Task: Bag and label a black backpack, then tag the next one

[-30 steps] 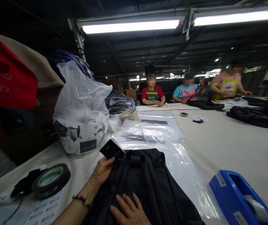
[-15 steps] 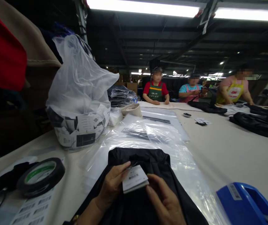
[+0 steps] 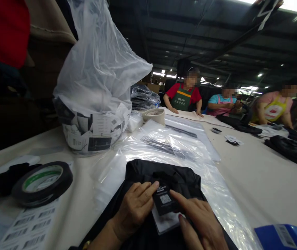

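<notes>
Where my left hand (image 3: 135, 208) is: at the upper left edge of the black QR tag (image 3: 165, 199), index fingertip touching it; whether my thumb pinches below, I can't tell.
My right hand (image 3: 204, 222): index finger and thumb spread at the right side, gripping or just touching, I can't tell.
White tag (image 3: 165, 224): partly under the black one, both above my black bag (image 3: 190, 175).
Bag's place: on clear plastic (image 3: 231, 194).
Tape roll (image 3: 64, 182): left of it.

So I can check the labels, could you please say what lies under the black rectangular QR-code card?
A white rectangular card pokes out beneath, its upper part covered, with the black fabric bag below; anything between is hidden.
</notes>
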A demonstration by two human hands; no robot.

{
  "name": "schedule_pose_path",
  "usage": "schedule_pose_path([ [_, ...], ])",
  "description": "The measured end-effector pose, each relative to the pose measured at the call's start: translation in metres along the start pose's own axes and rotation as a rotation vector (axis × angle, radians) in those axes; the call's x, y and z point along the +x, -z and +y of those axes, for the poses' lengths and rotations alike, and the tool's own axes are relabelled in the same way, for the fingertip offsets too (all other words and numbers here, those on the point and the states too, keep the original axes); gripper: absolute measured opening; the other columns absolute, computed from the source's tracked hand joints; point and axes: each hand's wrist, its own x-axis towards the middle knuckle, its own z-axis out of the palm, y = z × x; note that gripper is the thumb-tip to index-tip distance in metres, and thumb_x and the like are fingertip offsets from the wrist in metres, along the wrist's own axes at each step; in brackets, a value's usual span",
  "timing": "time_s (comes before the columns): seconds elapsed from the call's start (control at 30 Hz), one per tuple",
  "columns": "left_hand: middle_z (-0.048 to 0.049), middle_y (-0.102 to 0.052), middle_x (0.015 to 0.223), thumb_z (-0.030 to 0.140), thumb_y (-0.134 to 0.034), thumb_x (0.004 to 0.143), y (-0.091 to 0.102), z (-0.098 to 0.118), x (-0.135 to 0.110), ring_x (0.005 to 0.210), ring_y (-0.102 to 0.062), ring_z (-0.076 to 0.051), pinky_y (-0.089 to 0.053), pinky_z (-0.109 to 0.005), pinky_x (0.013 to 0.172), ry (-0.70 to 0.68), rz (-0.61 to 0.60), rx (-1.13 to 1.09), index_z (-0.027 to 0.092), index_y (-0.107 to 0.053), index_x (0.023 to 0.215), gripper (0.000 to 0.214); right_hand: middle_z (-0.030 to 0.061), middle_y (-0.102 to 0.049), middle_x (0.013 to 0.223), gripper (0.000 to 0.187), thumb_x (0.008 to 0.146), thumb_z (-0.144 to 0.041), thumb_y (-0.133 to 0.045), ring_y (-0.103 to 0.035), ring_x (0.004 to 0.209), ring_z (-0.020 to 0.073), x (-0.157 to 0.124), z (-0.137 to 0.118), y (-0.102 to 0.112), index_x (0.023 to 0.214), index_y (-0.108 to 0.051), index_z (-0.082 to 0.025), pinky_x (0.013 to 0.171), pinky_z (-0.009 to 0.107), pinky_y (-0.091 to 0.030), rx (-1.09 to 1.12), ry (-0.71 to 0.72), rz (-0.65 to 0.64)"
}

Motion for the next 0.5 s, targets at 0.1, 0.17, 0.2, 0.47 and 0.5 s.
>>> schedule_pose_path([
  [0.1, -0.0115, -0.064, 0.116, 0.01, -0.042, 0.091, 0.0, 0.001, 0.002, 0.104, -0.058, -0.022, -0.048, -0.034, 0.078, 0.003, -0.001, 0.012, 0.013, -0.062, 0.084, 0.022, 0.0026, -0.069, 0.082, 0.027, 0.08, -0.041, -0.061, -0.063, 0.068, 0.0182, 0.001, -0.005, -0.017, 0.103, -0.066, -0.029, 0.065, 0.03, -0.051, 0.121, -0.186, 0.097],
  [0.17, -0.014, -0.064, 0.115, 0.009, -0.043, 0.09, 0.002, 0.002, 0.005, 0.102, -0.059, -0.021, -0.05, -0.033, 0.078, 0.018, 0.004, 0.036, 0.013, -0.062, 0.083, 0.02, 0.001, -0.066, 0.07, 0.025, 0.073, -0.047, -0.067, -0.06, 0.06, 0.0154, 0.003, -0.003, -0.026, 0.084, -0.068, -0.024, 0.055, 0.025, -0.049, 0.286, -0.391, 0.146],
  [0.2, -0.0152, -0.064, 0.114, 0.008, -0.045, 0.089, 0.002, 0.002, 0.007, 0.101, -0.059, -0.021, -0.051, -0.032, 0.078, 0.02, 0.01, 0.049, 0.013, -0.062, 0.082, 0.019, 0.0, -0.064, 0.065, 0.027, 0.071, -0.048, -0.069, -0.058, 0.056, 0.0141, 0.004, 0.0, -0.028, 0.078, -0.066, -0.022, 0.051, 0.023, -0.047, 0.391, -0.488, 0.159],
  [0.47, -0.0145, -0.065, 0.1, 0.008, -0.053, 0.085, 0.006, 0.002, 0.013, 0.095, -0.061, -0.021, -0.054, -0.029, 0.072, -0.006, 0.033, 0.042, 0.013, -0.062, 0.083, 0.01, 0.0056, -0.068, 0.079, 0.049, 0.067, -0.044, -0.072, -0.065, 0.068, 0.0197, 0.008, 0.029, -0.014, 0.105, -0.056, -0.018, 0.059, 0.029, -0.055, 0.629, -0.658, 0.385],
  [0.5, -0.0137, -0.065, 0.099, 0.008, -0.053, 0.085, 0.005, 0.001, 0.013, 0.095, -0.061, -0.02, -0.055, -0.028, 0.072, -0.002, 0.037, 0.031, 0.013, -0.061, 0.083, 0.01, 0.0059, -0.069, 0.08, 0.051, 0.066, -0.046, -0.073, -0.065, 0.069, 0.02, 0.008, 0.029, -0.014, 0.106, -0.055, -0.018, 0.06, 0.029, -0.055, 0.61, -0.666, 0.408],
])
